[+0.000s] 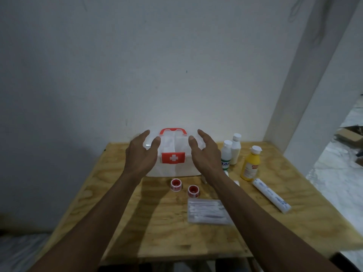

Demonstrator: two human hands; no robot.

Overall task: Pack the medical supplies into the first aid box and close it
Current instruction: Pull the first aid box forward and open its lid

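Plywood table [121, 222] against a white wall, first aid box [173, 163] at the back, two red tape rolls [176, 185], swab packet [207, 212], three bottles [250, 163], wrapped bandage roll [272, 195]

The first aid box [173, 163] in front of me is translucent white, with a red handle [172, 132] at its twelve o'clock and a red label [173, 158] bearing a white cross. Two tape rolls [176, 184] at its six o'clock are red and white. At three o'clock stands a yellow bottle [250, 164] with a white cap. The table [110, 193] is pale, grainy plywood.
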